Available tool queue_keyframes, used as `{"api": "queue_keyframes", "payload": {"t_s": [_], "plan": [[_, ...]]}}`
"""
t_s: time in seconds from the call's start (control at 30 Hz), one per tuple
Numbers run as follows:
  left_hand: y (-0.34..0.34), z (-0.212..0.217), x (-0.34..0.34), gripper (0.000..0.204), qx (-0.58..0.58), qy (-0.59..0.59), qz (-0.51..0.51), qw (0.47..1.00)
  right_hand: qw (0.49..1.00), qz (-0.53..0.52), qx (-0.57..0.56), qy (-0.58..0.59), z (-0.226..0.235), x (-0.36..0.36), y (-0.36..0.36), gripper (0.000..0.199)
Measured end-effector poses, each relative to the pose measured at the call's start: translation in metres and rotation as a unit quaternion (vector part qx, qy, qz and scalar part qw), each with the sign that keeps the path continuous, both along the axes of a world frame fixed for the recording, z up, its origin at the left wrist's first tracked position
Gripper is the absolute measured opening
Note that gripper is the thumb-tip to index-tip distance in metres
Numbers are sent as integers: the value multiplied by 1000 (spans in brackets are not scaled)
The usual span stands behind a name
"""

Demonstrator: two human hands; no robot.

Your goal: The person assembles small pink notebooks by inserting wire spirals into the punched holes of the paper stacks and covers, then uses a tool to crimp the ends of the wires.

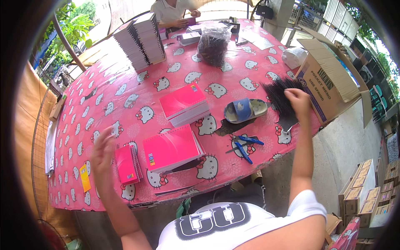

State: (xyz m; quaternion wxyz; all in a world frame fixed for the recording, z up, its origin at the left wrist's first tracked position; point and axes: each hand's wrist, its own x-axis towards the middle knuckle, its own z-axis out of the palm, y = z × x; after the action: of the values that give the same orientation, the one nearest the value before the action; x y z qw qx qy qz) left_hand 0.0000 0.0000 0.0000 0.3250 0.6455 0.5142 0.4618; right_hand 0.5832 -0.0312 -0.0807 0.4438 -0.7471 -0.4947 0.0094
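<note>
Shirt [260, 222]: white, short-sleeved. Print [212, 220]: large block characters, pale-outlined, on a dark, soft-edged patch. Right sleeve [307, 206]: plain white, ending above the elbow. Left hand [103, 152], right hand [299, 102]: bare.

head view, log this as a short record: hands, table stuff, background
left hand: open, beside the small pink notebooks; contact unclear
right hand: at the black spiral coils, fingers curled; grip unclear
middle: two larger pink notebook stacks, one behind the other
right of stacks: blue-strapped slipper; blue-handled tool nearer the person
right edge: open cardboard box
far side: tall spiral-bound stacks, plastic bag, co-worker
</note>
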Motion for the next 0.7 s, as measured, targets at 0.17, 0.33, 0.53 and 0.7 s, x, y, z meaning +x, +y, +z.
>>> {"api": "queue_keyframes", "payload": {"t_s": [0.17, 0.33, 0.53, 0.7], "plan": [[24, 6, 95, 30, 24, 178, -206, 962, 949, -111, -228, -186, -50, 6, 75, 34], [52, -11, 104, 29, -87, 300, -256, 915, 962, -93, -181, -183, -56, 26, 92, 22], [53, -28, 98, 20, -45, 153, -220, 962, 976, 32, -36, -210, -18, -27, 90, 20], [14, 3, 97, 16, 129, 152, -138, 970, 951, 302, 39, 58, 49, -171, 29, 18]]}}
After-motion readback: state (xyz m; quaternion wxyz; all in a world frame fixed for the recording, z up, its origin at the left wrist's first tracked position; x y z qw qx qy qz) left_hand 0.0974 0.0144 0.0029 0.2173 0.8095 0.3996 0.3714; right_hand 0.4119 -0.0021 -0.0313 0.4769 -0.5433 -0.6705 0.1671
